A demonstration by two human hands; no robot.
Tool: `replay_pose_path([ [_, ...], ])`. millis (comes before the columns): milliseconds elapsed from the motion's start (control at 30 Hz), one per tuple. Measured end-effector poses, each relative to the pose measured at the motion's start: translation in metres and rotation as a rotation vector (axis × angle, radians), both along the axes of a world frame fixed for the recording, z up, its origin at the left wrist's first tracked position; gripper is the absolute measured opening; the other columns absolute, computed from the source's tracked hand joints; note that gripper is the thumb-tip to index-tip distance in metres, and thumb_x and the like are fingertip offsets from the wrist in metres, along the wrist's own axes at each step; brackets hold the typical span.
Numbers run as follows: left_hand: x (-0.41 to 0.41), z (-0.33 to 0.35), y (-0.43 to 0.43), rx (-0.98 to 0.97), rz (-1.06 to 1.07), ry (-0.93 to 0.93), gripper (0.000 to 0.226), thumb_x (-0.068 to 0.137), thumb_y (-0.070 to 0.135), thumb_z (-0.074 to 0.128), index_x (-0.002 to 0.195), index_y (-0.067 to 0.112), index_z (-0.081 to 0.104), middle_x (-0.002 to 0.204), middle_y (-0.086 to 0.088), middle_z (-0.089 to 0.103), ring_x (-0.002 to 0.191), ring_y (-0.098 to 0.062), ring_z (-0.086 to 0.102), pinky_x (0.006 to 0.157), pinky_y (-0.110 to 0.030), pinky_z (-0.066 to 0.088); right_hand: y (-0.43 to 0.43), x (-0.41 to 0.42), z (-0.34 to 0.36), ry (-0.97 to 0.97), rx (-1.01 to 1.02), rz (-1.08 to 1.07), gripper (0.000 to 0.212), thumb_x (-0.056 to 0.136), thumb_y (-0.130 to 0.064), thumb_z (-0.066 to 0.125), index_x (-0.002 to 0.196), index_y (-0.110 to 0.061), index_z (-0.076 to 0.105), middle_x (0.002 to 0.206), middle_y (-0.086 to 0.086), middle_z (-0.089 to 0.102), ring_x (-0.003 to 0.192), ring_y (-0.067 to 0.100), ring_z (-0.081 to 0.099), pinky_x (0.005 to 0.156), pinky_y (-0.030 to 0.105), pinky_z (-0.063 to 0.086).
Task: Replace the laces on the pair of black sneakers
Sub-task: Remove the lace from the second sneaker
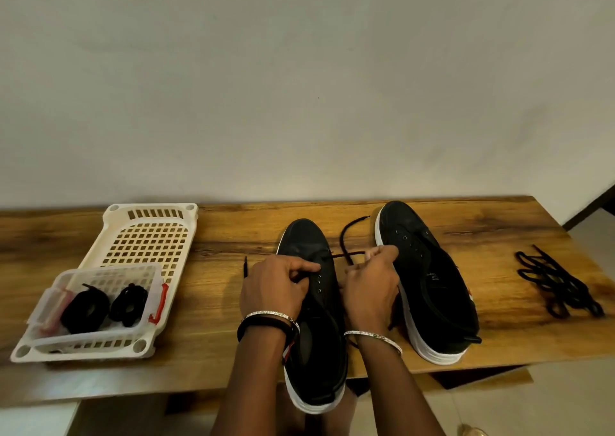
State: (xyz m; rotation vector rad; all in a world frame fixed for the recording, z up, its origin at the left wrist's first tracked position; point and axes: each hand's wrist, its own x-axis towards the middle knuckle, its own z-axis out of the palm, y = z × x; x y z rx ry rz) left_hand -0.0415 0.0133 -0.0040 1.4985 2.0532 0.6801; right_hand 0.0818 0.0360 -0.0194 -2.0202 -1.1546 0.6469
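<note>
Head: left hand (273,286) grips sneaker (303,240), right hand (372,286) pinches lace (342,236).

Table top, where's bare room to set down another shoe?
Widest bare wood lies between the basket and the left sneaker, bar one lace tip. A narrower strip runs between the right sneaker and the loose laces. Crowded between the sneakers, where the left hand and right hand hold the lace.

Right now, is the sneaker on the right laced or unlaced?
Unlaced: the right sneaker shows bare eyelets, with nothing threaded through them.
</note>
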Motion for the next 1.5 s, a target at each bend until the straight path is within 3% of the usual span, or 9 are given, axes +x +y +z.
replay_pose_path([
  [133,-0.001,-0.001,0.0,0.006,-0.005,-0.016,0.024,0.085,0.028,0.075,0.095,0.05,0.073,0.097,0.019,0.072,0.083,0.002,0.063,0.058,-0.008,0.038,0.005,0.007,-0.005,0.056,-0.074,-0.007,0.016,0.097,-0.01,0.051,0.108,-0.016,0.042,0.1,0.015,0.063,0.081,0.034,0.069,0.069,0.049,0.06],
  [333,-0.002,-0.003,0.001,0.005,-0.028,-0.004,0.026,0.086,0.026,0.075,0.097,0.049,0.073,0.099,0.017,0.073,0.087,0.001,0.065,0.062,-0.011,0.043,0.002,0.0,0.01,-0.333,0.052,0.419,0.03,0.1,-0.029,0.059,0.13,-0.027,0.055,0.127,-0.002,0.058,0.108,0.025,0.063,0.08,0.038,0.052],
  [500,-0.001,-0.003,0.001,0.004,-0.019,0.017,0.027,0.086,0.026,0.074,0.097,0.05,0.073,0.101,0.017,0.072,0.088,-0.001,0.066,0.061,-0.011,0.043,0.001,-0.005,0.005,-0.38,0.012,0.391,0.01,0.102,-0.024,0.055,0.108,-0.023,0.062,0.107,0.0,0.067,0.095,0.025,0.065,0.067,0.031,0.041],
  [667,-0.001,-0.002,0.001,0.008,0.003,0.006,0.024,0.086,0.028,0.074,0.096,0.05,0.073,0.098,0.018,0.073,0.086,0.0,0.065,0.059,-0.011,0.04,0.002,0.0,-0.001,-0.157,0.094,0.117,0.002,0.102,-0.024,0.049,0.102,-0.023,0.047,0.083,0.006,0.067,0.073,0.032,0.065,0.063,0.047,0.056],
  [833,-0.001,-0.002,0.0,0.001,0.004,-0.011,0.023,0.085,0.031,0.075,0.096,0.05,0.073,0.095,0.018,0.072,0.085,0.0,0.065,0.057,-0.01,0.04,0.005,0.009,0.004,0.381,0.017,-0.094,0.008,0.104,-0.017,0.042,0.098,-0.019,0.047,0.087,0.005,0.069,0.048,0.023,0.069,0.054,0.045,0.061],
  [900,-0.001,-0.002,0.0,0.0,-0.001,-0.018,0.023,0.085,0.03,0.075,0.096,0.05,0.073,0.094,0.018,0.072,0.084,0.0,0.064,0.058,-0.01,0.04,0.005,0.011,0.007,0.219,-0.022,-0.033,0.005,0.102,-0.019,0.047,0.102,-0.017,0.051,0.096,0.007,0.068,0.065,0.026,0.074,0.065,0.041,0.06],
  [1067,-0.002,-0.002,0.0,0.004,-0.005,-0.027,0.027,0.085,0.026,0.075,0.095,0.05,0.073,0.094,0.019,0.072,0.085,-0.002,0.066,0.068,-0.022,0.054,0.002,0.005,0.01,-0.244,0.073,0.313,0.047,0.093,-0.021,0.063,0.138,-0.026,0.051,0.134,0.001,0.055,0.112,0.027,0.063,0.085,0.039,0.052],
  [1200,-0.002,-0.001,0.0,-0.002,-0.015,-0.017,0.027,0.086,0.025,0.074,0.097,0.05,0.073,0.097,0.017,0.073,0.088,-0.002,0.066,0.073,-0.022,0.054,0.002,-0.001,0.007,-0.389,-0.007,0.437,0.018,0.099,-0.03,0.06,0.116,-0.027,0.065,0.131,-0.004,0.052,0.102,0.025,0.065,0.077,0.034,0.05],
  [1500,-0.001,-0.001,0.0,-0.002,0.008,-0.02,0.026,0.086,0.026,0.075,0.097,0.049,0.073,0.098,0.017,0.073,0.087,-0.002,0.066,0.071,-0.021,0.054,0.0,-0.004,0.003,-0.307,0.024,0.358,0.005,0.101,-0.023,0.053,0.106,-0.023,0.055,0.12,-0.002,0.053,0.092,0.034,0.063,0.068,0.037,0.043],
])
